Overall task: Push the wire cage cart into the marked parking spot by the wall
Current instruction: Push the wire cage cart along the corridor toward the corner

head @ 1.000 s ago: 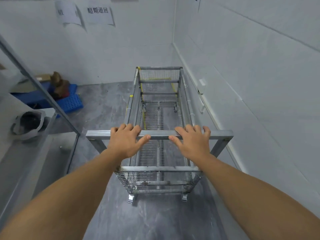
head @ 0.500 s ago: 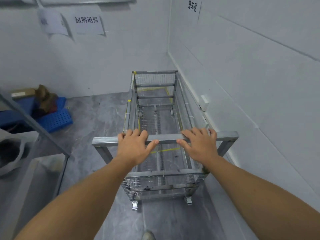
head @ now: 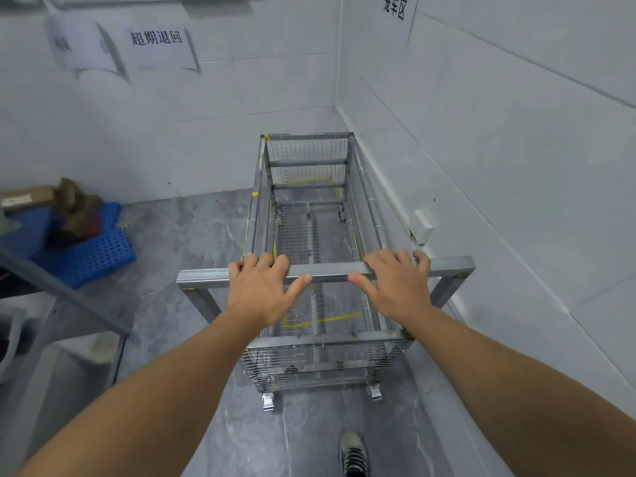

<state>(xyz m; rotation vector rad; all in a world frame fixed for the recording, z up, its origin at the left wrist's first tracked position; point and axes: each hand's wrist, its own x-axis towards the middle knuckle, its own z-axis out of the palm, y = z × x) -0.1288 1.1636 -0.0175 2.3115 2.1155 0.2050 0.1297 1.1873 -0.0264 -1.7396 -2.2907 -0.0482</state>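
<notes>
A long silver wire cage cart stands lengthwise along the right wall, its far end near the room's corner. Its grey metal handle bar runs across the near end. My left hand grips the bar left of centre, fingers over the top and thumb under. My right hand grips it right of centre the same way. Yellow tape lines of the marked spot show on the floor through the mesh, beneath the cart and along its left side.
The white right wall lies close beside the cart, with a small white box fixed low on it. A blue plastic pallet with brown items sits at the left. A grey metal frame stands at the near left. My shoe shows below.
The cart has rolled forward toward the corner along the right wall, and I have stepped after it. The yellow floor lines now show under the near end. Both hands keep their grip.
</notes>
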